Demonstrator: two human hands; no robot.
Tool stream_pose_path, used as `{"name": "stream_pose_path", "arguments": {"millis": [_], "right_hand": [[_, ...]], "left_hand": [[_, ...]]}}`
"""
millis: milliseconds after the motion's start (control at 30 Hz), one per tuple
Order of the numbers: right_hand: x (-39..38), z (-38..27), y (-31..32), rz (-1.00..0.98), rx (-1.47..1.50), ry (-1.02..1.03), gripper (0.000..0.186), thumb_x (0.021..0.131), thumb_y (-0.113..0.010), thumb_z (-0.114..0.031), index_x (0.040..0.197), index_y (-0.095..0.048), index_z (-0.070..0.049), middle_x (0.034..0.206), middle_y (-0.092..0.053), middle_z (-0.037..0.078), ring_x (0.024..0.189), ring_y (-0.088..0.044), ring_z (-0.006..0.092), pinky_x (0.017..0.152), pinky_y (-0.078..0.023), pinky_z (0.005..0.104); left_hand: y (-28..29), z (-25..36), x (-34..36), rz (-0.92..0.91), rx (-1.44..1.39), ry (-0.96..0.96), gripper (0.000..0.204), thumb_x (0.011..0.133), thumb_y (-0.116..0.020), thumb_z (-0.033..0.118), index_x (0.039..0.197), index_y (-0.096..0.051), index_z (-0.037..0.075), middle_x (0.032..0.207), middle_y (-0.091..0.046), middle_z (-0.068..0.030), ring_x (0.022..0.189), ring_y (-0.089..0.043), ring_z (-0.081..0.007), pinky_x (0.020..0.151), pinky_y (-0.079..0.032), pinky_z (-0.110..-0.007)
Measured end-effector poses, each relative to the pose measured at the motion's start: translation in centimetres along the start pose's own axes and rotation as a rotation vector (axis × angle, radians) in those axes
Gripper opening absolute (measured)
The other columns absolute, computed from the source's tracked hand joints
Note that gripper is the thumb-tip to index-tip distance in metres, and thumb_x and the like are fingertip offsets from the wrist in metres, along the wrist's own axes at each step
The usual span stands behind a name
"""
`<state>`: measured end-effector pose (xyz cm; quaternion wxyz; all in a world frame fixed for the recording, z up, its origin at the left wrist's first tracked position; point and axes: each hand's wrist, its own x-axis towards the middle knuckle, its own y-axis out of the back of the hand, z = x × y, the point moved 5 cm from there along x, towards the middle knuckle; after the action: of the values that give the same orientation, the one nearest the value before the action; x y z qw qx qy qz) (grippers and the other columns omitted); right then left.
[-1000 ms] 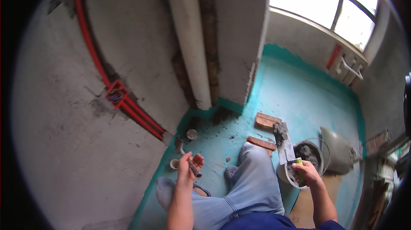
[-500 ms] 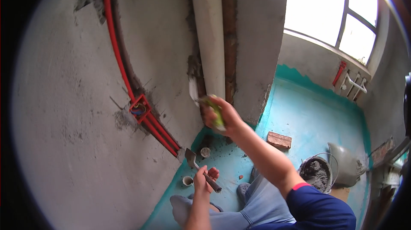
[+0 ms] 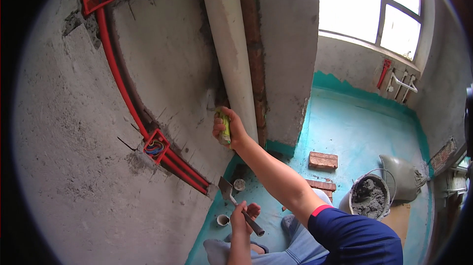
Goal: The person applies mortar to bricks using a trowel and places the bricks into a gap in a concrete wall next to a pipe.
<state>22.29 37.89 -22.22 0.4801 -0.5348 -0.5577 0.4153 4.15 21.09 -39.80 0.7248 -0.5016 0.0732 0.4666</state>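
My right hand is closed round the green handle of a bladed tool, held at the wall just left of the pale vertical pipe. The tool's blade is hard to make out against the grey wall. Lower down, my left hand grips a small pointing trowel, its flat metal blade pointing up and its dark handle sticking out below the fingers. The trowel's blade is close to the lower end of the red conduits.
A bucket of grey mortar stands at the right beside a filled sack. Bricks lie on the turquoise floor. Two short white pipe ends rise near the wall. Red junction boxes with wires sit in the wall.
My right hand has moved left with the green-handled tool, whose pale blade showed more plainly before. The left hand still holds the trowel. The whole view has shifted a little.
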Motion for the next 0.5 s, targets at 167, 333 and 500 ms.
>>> {"name": "stream_pose_path", "arguments": {"millis": [167,333,500], "right_hand": [[-5.6,-0.4,-0.5,0.183,-0.623,0.074,0.033,0.091,-0.054,-0.039,0.086,-0.052,-0.007,0.065,-0.052,0.003,0.051,-0.05,0.0149,0.052,-0.041,0.0281],[-8.3,-3.0,1.8,0.534,-1.439,0.159,0.047,0.092,-0.052,-0.046,0.091,-0.059,0.001,0.07,-0.059,0.01,0.056,-0.057,0.0208,0.056,-0.044,0.0347],[-7.8,-7.7,3.2,0.602,-1.921,0.072,0.054,0.091,-0.05,-0.049,0.095,-0.062,0.004,0.077,-0.063,0.018,0.067,-0.061,0.0278,0.063,-0.048,0.0403]], "left_hand": [[-0.5,-0.1,-0.2,0.001,0.044,-0.003,0.021,0.09,-0.053,0.017,0.073,-0.045,0.009,0.076,-0.067,-0.0169,0.072,-0.068,-0.0288,0.071,-0.056,-0.039],[0.7,-0.4,0.4,0.019,0.042,-0.034,0.026,0.089,-0.056,0.019,0.067,-0.046,0.011,0.077,-0.068,-0.016,0.073,-0.067,-0.0304,0.073,-0.056,-0.043],[0.1,-0.5,0.8,0.023,0.075,-0.029,0.026,0.089,-0.055,0.019,0.067,-0.046,0.01,0.078,-0.068,-0.0156,0.074,-0.068,-0.0296,0.074,-0.056,-0.043]]}}
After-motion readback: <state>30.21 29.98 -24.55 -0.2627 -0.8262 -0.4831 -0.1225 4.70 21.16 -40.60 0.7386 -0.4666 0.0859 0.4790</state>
